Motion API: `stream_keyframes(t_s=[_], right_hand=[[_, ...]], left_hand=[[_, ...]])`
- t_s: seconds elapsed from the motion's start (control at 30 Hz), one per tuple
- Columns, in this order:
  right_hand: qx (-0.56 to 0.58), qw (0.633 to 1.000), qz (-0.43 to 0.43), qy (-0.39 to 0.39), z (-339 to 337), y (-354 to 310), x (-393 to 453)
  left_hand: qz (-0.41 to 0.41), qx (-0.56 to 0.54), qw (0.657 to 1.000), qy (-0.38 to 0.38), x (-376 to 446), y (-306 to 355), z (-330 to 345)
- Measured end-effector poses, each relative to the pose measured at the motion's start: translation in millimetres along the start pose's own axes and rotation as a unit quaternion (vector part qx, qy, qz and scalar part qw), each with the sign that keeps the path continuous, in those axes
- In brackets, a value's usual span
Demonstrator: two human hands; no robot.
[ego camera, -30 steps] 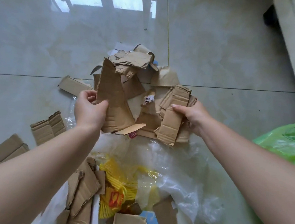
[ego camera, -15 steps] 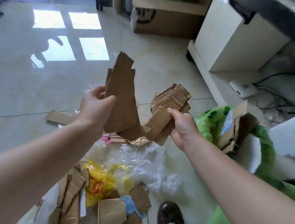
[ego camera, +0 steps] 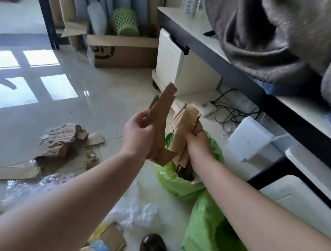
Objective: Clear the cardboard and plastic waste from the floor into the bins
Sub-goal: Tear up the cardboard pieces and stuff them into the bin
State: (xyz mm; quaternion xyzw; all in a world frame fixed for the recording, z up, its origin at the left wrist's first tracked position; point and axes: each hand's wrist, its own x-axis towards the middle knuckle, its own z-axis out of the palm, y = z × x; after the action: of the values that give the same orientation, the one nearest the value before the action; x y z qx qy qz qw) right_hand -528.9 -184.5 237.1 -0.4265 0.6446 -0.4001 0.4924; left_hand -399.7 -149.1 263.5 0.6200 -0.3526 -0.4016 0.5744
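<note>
My left hand [ego camera: 138,135] grips a tall torn strip of brown cardboard [ego camera: 160,113] that stands upright. My right hand [ego camera: 198,143] holds a folded bundle of cardboard pieces [ego camera: 184,123]. Both handfuls hang right over the mouth of a bin lined with a green plastic bag [ego camera: 174,181], where some cardboard lies inside. A second green bag [ego camera: 209,231] lies nearer me on the right. More torn cardboard [ego camera: 60,142] is heaped on the tiled floor to the left, with clear and white plastic film [ego camera: 134,212] in front of it.
A white desk with a dark frame [ego camera: 243,76] and a grey blanket runs along the right, with a white drawer unit [ego camera: 177,67], cables and a white box [ego camera: 248,138] beneath. A large cardboard box [ego camera: 124,52] stands at the back. My shoe [ego camera: 153,247] is at the bottom.
Both hands lifted their cardboard off the floor pile and carried it to the right, over the green-lined bin. The view swung right from the floor pile to the desk.
</note>
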Motion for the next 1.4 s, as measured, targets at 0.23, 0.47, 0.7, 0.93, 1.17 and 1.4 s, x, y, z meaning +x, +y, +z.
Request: stream_keyframes(t_s=[0.23,0.47,0.7,0.93,1.17,1.4], right_hand=[[-0.143,0.989,-0.040,0.019,-22.7,19.3,31.2],[-0.177,0.983,0.034,0.030,-24.4,40.6,51.6],[-0.183,0.983,-0.009,-0.018,-29.9,49.9,49.0],[-0.155,0.951,-0.254,-0.087,-4.8,30.1,-5.0],[-0.252,0.890,-0.229,-0.303,69.3,80.4,-61.6],[-0.532,0.662,-0.166,-0.501,115.0,187.8,-81.6]], left_hand=[[0.002,0.041,0.999,-0.016,21.7,-29.6,39.1],[-0.060,0.100,0.987,-0.112,33.8,-65.3,77.7],[-0.124,0.131,0.975,-0.133,28.4,-80.7,68.8],[-0.081,0.154,0.979,-0.109,41.4,-48.4,-35.9],[-0.160,0.280,0.943,-0.087,24.8,-76.8,-151.7],[-0.203,0.517,0.789,-0.262,-36.4,-173.7,-204.8]])
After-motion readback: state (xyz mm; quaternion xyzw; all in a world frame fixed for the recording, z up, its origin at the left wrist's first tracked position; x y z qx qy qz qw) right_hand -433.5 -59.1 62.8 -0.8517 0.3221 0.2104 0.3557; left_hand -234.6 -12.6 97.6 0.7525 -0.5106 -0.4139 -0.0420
